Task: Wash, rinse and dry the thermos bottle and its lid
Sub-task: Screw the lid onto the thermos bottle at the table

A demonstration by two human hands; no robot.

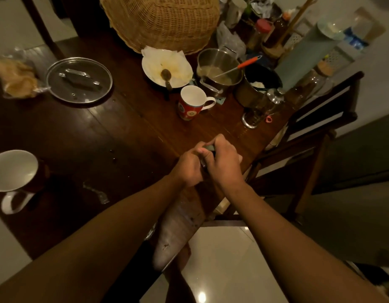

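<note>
Both forearms extend from the 6 o'clock edge of the view toward the centre and converge over the near edge of the dark wooden table (114,132). The left hand (189,167) has its fingers curled around a dark, upright object that appears to be the thermos bottle (204,164), though the hands cover most of it. The right hand (225,159) is clamped over the top, with fingers and thumb wrapped around a greyish-green part, probably the lid (209,148). The two hands touch each other. At 12 o'clock from the hands stands a red patterned mug (190,106); beyond it sits a white plate (167,69) with a spoon. A glass pot lid (79,80) lies at 10 o'clock. A white mug (13,173) lies at 9 o'clock. A steel pot (219,68) stands at 1 o'clock.
</note>
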